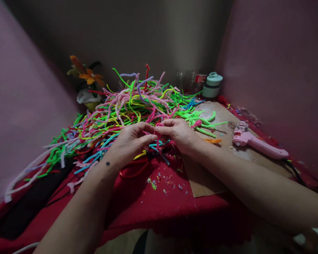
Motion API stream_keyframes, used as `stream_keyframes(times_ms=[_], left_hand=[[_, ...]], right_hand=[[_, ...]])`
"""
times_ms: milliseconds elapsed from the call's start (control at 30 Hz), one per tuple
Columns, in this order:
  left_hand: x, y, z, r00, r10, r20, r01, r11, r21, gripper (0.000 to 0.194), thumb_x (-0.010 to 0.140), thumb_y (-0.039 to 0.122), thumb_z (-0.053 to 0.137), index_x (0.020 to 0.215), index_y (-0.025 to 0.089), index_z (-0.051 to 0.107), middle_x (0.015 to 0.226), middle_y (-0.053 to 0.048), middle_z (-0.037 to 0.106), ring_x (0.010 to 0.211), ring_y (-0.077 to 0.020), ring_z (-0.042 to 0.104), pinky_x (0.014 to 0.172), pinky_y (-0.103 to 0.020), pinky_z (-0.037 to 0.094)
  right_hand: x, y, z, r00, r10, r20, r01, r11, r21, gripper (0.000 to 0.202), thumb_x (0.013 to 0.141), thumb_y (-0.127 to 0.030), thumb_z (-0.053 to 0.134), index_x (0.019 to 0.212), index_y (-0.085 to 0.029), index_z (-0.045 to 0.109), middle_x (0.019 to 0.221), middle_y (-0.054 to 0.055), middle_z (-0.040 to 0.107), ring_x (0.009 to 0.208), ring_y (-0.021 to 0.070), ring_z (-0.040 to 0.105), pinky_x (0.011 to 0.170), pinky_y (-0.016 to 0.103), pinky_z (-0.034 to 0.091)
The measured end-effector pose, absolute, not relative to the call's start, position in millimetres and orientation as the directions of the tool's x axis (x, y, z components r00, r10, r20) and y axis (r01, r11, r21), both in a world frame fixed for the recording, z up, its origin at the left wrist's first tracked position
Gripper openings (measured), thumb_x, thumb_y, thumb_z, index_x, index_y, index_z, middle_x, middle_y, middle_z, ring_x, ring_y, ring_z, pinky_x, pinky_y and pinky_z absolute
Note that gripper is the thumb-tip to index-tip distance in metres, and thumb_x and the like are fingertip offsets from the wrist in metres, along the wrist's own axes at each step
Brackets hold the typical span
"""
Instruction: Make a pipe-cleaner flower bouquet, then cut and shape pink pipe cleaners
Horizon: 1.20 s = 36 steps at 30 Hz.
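Between the fingertips of both hands is a dark pink pipe cleaner (pixel 158 138), bent and partly hidden by the fingers. My left hand (pixel 135 139) pinches it from the left, thumb and forefinger close together. From the right, my right hand (pixel 176 132) grips it between thumb and fingers. Just beyond the hands lies a large tangled heap of pipe cleaners (pixel 127 102) in green, pink, yellow, blue and other colours. A bunch of bright green pipe cleaners (pixel 204 121) with a dark pink middle rests right of my right hand.
A pink glue gun (pixel 262 143) lies on a cardboard sheet (pixel 201 183) at the right. A mint-lidded container (pixel 212 86) stands at the back, orange flowers (pixel 91 76) at the back left. Red-handled scissors or a similar tool (pixel 134 173) and clippings (pixel 165 183) lie on the red cloth (pixel 132 208).
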<state>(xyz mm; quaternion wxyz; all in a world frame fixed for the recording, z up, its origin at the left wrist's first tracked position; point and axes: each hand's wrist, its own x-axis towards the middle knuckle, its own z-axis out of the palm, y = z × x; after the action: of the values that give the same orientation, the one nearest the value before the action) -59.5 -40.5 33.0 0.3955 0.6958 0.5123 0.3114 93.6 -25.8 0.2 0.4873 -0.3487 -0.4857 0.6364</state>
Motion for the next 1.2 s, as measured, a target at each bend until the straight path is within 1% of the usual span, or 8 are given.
stream_keyframes(times_ms=[100,200,400,567,767,867,1000,1200], left_hand=[[-54,-41,28,0.343,0.939,-0.020,0.376,-0.118,0.919,0.028,0.067,0.027,0.065,0.091,0.013,0.057,0.067,0.002,0.058,0.052,-0.0094,0.052,0.046,-0.020,0.043],[-54,-40,25,0.384,0.923,-0.040,0.337,-0.100,0.936,0.028,0.068,0.025,0.064,0.092,0.015,0.054,0.070,0.002,0.058,0.050,-0.0101,0.054,0.044,-0.022,0.046],[-54,-45,33,0.411,0.903,-0.126,0.344,-0.026,0.939,0.018,0.069,0.020,0.064,0.080,0.016,0.050,0.054,0.006,0.053,0.042,-0.0088,0.052,0.042,-0.020,0.045],[-53,-48,35,0.402,0.907,-0.124,0.316,-0.010,0.949,0.016,0.072,0.024,0.063,0.076,0.014,0.051,0.055,0.003,0.058,0.041,-0.0091,0.054,0.041,-0.020,0.047],[-54,-43,27,0.317,0.944,-0.094,0.178,0.038,0.983,0.025,0.068,0.024,0.068,0.080,0.015,0.049,0.051,0.003,0.058,0.041,-0.0117,0.056,0.039,-0.024,0.050],[-53,-42,26,0.281,0.956,-0.085,0.190,0.032,0.981,0.029,0.066,0.023,0.068,0.083,0.017,0.045,0.048,0.005,0.057,0.041,-0.0140,0.057,0.037,-0.025,0.049],[-57,-41,29,0.298,0.950,-0.090,0.231,0.020,0.973,0.036,0.066,0.027,0.070,0.091,0.018,0.047,0.060,0.002,0.062,0.044,-0.0155,0.060,0.033,-0.021,0.044],[-66,-38,30,0.229,0.970,0.085,0.164,-0.125,0.979,0.029,0.074,0.032,0.063,0.100,0.018,0.059,0.057,0.006,0.052,0.038,-0.0043,0.044,0.034,-0.015,0.033]], right_hand=[[94,-25,-1,-0.294,0.956,-0.009,-0.302,-0.101,-0.948,0.020,0.063,-0.027,0.070,0.059,-0.015,0.054,0.048,-0.004,0.051,0.041,0.0061,0.042,0.042,0.021,0.034],[93,-22,-4,-0.304,0.952,0.033,-0.352,-0.080,-0.932,0.018,0.063,-0.025,0.068,0.057,-0.015,0.055,0.049,-0.003,0.053,0.042,0.0066,0.044,0.043,0.021,0.034],[93,-22,-3,-0.250,0.967,0.054,-0.378,-0.046,-0.925,0.019,0.062,-0.026,0.068,0.056,-0.015,0.055,0.049,-0.003,0.054,0.042,0.0069,0.044,0.045,0.022,0.034],[94,-24,-1,-0.231,0.967,0.111,-0.380,0.015,-0.925,0.025,0.064,-0.032,0.071,0.055,-0.014,0.055,0.050,-0.002,0.053,0.044,0.0068,0.044,0.047,0.023,0.034],[93,-21,-7,-0.379,0.922,0.080,-0.496,-0.130,-0.859,0.023,0.061,-0.028,0.076,0.068,-0.014,0.058,0.059,-0.003,0.057,0.051,0.0076,0.051,0.051,0.022,0.040],[92,-22,-6,-0.384,0.922,0.040,-0.468,-0.157,-0.870,0.026,0.060,-0.027,0.076,0.068,-0.015,0.054,0.055,-0.004,0.054,0.045,0.0068,0.047,0.046,0.021,0.038],[92,-26,-2,-0.391,0.920,0.032,-0.378,-0.129,-0.917,0.022,0.066,-0.027,0.071,0.068,-0.017,0.051,0.053,-0.005,0.052,0.040,0.0064,0.043,0.039,0.021,0.034],[92,-28,0,-0.411,0.907,0.096,-0.276,-0.024,-0.961,0.021,0.069,-0.030,0.069,0.063,-0.015,0.055,0.048,-0.005,0.049,0.037,0.0058,0.040,0.036,0.021,0.027]])
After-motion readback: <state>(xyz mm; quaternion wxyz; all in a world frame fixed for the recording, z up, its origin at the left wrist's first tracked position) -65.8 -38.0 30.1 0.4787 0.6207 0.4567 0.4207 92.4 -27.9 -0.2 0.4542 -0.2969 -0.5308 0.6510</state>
